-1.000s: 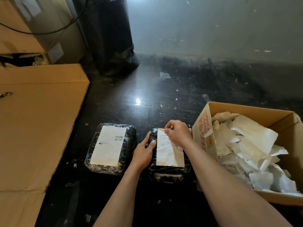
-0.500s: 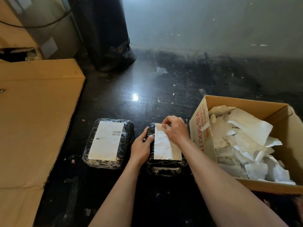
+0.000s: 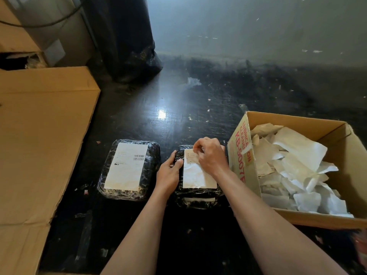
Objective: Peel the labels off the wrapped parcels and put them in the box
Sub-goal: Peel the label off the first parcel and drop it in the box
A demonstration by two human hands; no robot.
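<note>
Two parcels wrapped in shiny black film lie on the dark floor. The left parcel [image 3: 129, 169] carries a flat white label [image 3: 127, 165] with a barcode. On the right parcel [image 3: 196, 197] lies a creased white label [image 3: 195, 175]. My right hand [image 3: 210, 155] pinches that label's far top corner. My left hand [image 3: 168, 173] presses against the parcel's left edge, thumb on the film beside the label. To the right stands an open cardboard box [image 3: 242, 155] with red print, filled with several peeled white labels [image 3: 294, 167].
A large flattened cardboard sheet [image 3: 39, 145] covers the floor on the left. A black plastic bag [image 3: 127, 40] stands at the back by the wall. Paper scraps dot the dark floor [image 3: 178, 108].
My right hand has shifted its fingers at the label's top corner and raised them a little. The left hand stays on the parcel's left edge. The camera has tilted slightly.
</note>
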